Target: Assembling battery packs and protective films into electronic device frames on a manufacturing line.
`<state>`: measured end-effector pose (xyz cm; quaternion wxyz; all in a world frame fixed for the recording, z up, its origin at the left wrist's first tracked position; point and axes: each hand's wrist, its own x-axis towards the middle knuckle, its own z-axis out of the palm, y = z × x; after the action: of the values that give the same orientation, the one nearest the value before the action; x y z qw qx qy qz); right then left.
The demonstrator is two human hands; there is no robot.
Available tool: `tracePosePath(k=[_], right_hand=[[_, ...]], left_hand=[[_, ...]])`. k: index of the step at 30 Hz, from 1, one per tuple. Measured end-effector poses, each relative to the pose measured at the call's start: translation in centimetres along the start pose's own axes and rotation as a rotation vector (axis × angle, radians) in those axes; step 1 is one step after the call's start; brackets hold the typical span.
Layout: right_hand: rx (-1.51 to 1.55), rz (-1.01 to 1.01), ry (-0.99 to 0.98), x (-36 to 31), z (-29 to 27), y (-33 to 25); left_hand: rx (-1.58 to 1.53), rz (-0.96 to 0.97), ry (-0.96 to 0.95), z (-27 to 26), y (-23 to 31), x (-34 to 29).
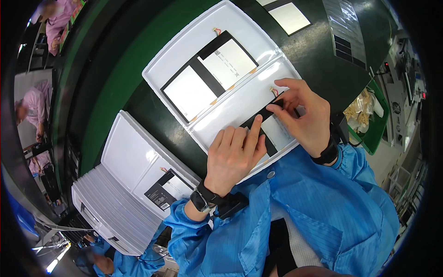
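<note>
A flat battery pack (276,133) with black edges and pale labels lies in the near compartment of a white two-compartment tray (159,69). My left hand (233,157) rests over this pack, its index finger stretched onto the black strip and the others loosely bent. At the pack's far edge, beside a small connector with coloured wires (275,91), my right hand (307,115) pinches a small black piece (278,104). What that piece is, I cannot tell. The far compartment holds a similar battery pack (213,85), its wires toward the far side. My fingers hide part of the near pack.
To the left stands a stack of white trays (115,210), the top one holding a battery pack (170,189). A clear sheet with black pads (349,51) and a white-labelled panel (289,18) lie farther off. A green bin (380,122) is at the right; co-workers are at left.
</note>
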<state>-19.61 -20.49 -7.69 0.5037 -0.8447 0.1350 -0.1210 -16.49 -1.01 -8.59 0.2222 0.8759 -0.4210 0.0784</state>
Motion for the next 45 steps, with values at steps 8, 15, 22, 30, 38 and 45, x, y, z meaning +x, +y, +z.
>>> tracePosePath(k=[8,15,22,30,38,45], right_hand=[[-0.227,-0.109,0.093,1.3,-1.8,0.4],[-0.220,-0.265,0.114,2.8,-4.3,0.9],[-0.131,-0.044,-0.154,3.7,-3.1,2.9],[-0.060,-0.095,-0.204,3.1,-3.5,4.1],[-0.146,-0.307,-0.277,3.5,-2.7,3.1],[-0.131,-0.380,-0.316,3.8,-5.0,5.5]], left_hand=[[0.001,0.004,0.006,-0.2,-0.2,0.1],[-0.018,0.013,-0.009,-0.1,-0.1,0.2],[0.040,0.004,-0.006,-0.3,0.3,0.1],[0.089,-0.307,0.068,-2.4,1.2,-1.6],[-0.013,-0.714,0.174,-1.7,1.1,-6.3],[-0.371,-0.726,0.318,0.1,1.7,-6.5]])
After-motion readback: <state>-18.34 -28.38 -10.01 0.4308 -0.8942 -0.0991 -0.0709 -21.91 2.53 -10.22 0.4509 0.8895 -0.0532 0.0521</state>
